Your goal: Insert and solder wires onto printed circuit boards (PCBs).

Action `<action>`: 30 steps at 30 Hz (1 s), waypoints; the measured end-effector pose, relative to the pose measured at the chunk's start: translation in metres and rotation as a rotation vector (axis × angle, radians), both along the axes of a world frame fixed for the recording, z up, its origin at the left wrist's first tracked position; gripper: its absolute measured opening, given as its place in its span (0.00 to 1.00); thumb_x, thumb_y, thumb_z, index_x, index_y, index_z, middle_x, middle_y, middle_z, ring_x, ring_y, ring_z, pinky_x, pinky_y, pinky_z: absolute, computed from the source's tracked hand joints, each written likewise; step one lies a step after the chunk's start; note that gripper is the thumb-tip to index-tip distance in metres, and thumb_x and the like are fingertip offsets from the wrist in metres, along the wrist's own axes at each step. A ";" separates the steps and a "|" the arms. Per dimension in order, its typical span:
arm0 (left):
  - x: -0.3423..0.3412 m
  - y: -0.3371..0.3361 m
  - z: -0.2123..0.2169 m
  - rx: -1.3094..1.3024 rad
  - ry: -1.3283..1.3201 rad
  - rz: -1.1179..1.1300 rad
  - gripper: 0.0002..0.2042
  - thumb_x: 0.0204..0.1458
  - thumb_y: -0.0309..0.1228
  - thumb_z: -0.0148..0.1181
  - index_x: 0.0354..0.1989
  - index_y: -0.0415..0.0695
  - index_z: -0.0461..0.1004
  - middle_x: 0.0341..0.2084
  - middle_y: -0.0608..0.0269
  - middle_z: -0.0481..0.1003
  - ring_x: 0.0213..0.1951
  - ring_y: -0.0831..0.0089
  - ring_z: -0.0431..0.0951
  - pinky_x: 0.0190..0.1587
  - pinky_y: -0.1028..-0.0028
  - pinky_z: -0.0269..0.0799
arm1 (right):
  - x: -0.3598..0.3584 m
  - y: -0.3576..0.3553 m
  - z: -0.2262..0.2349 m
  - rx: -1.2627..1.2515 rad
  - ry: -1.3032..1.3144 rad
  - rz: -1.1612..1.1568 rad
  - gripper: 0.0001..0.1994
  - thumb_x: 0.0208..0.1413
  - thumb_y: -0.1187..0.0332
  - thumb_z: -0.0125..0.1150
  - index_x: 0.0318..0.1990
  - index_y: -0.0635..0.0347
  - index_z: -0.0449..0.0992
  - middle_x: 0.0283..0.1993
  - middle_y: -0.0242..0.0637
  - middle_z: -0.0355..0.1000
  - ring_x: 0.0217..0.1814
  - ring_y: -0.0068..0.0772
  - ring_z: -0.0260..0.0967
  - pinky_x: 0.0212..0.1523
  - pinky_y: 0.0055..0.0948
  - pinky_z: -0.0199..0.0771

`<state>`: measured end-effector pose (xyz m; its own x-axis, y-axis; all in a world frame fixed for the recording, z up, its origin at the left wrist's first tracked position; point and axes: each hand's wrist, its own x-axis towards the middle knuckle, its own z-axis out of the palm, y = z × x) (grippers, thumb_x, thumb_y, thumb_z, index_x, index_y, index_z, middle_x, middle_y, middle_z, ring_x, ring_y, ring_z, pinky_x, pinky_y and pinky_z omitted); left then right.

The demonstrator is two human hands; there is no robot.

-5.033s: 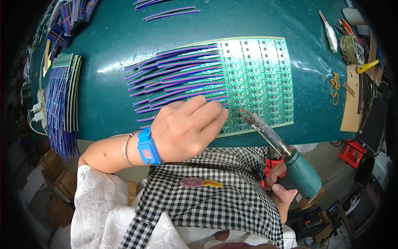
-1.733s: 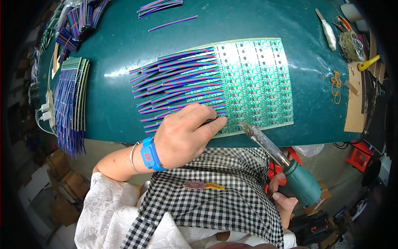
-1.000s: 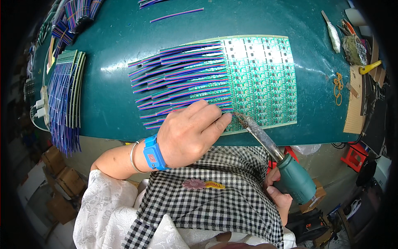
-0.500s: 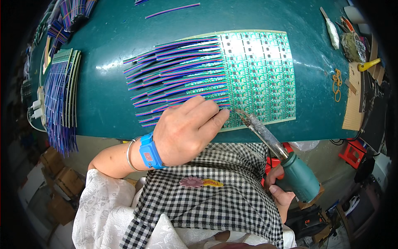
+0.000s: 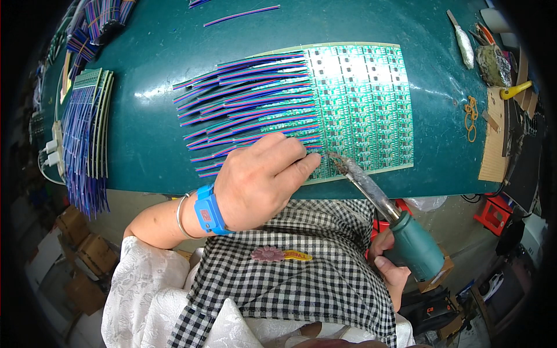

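A panel of green circuit boards (image 5: 365,110) lies flat on the table, with rows of blue, red and green ribbon wires (image 5: 249,95) attached along its left part. My left hand (image 5: 261,177), wearing a blue wristband, is closed in a pinch on the end of a ribbon wire near the panel's lower edge. The wire is mostly hidden under the fingers. My right hand (image 5: 391,264) grips a green-handled soldering iron (image 5: 419,246) from below. Its tip points up and left, just right of the left fingertips, at the boards.
Wired panels (image 5: 87,139) are stacked at the table's left, with bundled wires (image 5: 107,14) behind them. One loose ribbon wire (image 5: 241,15) lies at the far side. Rubber bands (image 5: 471,119), cardboard (image 5: 495,136) and a yellow-handled tool (image 5: 515,90) sit at the right.
The soldering iron's handle has shifted slightly left, its tip staying by the left fingertips. My left hand has barely moved, and the panel looks nearly the same.
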<state>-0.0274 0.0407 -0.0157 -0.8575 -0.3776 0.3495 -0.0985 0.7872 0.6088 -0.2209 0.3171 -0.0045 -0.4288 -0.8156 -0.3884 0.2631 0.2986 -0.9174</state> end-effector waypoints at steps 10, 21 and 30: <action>0.001 0.002 0.002 -0.029 -0.035 0.008 0.20 0.33 0.15 0.65 0.41 0.34 0.82 0.32 0.57 0.76 0.27 0.64 0.76 0.26 0.67 0.73 | 0.005 -0.007 0.006 -0.018 -0.049 -0.073 0.18 0.37 0.76 0.68 0.37 0.62 0.67 0.26 0.37 0.64 0.21 0.28 0.60 0.23 0.26 0.61; 0.000 0.004 0.001 -0.092 -0.019 0.015 0.20 0.34 0.17 0.66 0.41 0.36 0.82 0.31 0.58 0.76 0.27 0.65 0.76 0.25 0.68 0.73 | -0.001 0.008 0.003 0.136 0.240 0.100 0.12 0.46 0.64 0.75 0.33 0.60 0.78 0.28 0.31 0.74 0.30 0.30 0.71 0.32 0.29 0.68; 0.000 0.005 0.000 -0.117 -0.017 0.014 0.20 0.34 0.18 0.67 0.42 0.37 0.82 0.31 0.59 0.75 0.27 0.65 0.75 0.24 0.68 0.71 | 0.007 -0.006 0.014 0.097 -0.039 -0.085 0.20 0.39 0.71 0.71 0.39 0.65 0.70 0.24 0.36 0.65 0.22 0.29 0.62 0.25 0.27 0.62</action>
<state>-0.0274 0.0454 -0.0158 -0.8589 -0.3468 0.3769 -0.1195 0.8512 0.5111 -0.2140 0.3108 0.0093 -0.4777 -0.7351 -0.4810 0.3258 0.3603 -0.8741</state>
